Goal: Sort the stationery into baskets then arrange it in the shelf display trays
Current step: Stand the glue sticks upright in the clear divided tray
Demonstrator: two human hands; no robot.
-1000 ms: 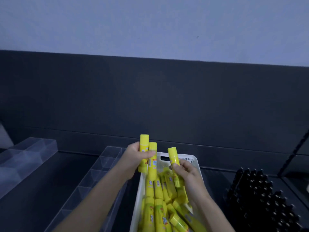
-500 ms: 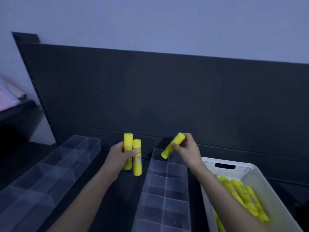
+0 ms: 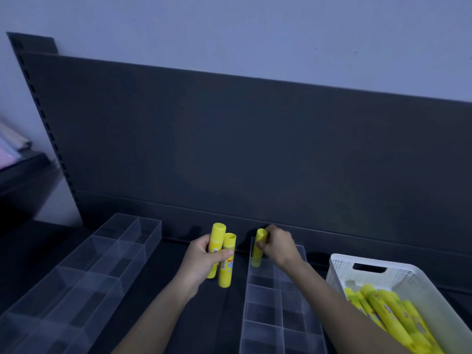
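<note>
I work in dim, bluish light, flat, with no source I can make out. The dark back panel (image 3: 255, 149) loses all detail, and the wide lens bows its top edge. Faint soft shadows lie behind my left hand (image 3: 201, 261) and right hand (image 3: 278, 246). The glue sticks (image 3: 390, 312) in the basket (image 3: 342, 269) are smeared with blur.

Basket (image 3: 343, 273) partly beyond lower-right edge

Pale wall (image 3: 229, 26) up top, dark back panel (image 3: 255, 149) below it, slotted upright (image 3: 38, 98) on its left edge. Far left: black side shelf (image 3: 23, 172) with blurred pinkish stuff (image 3: 9, 152) on it — can't tell what. Dark deck (image 3: 168, 259) at the panel's foot.
</note>
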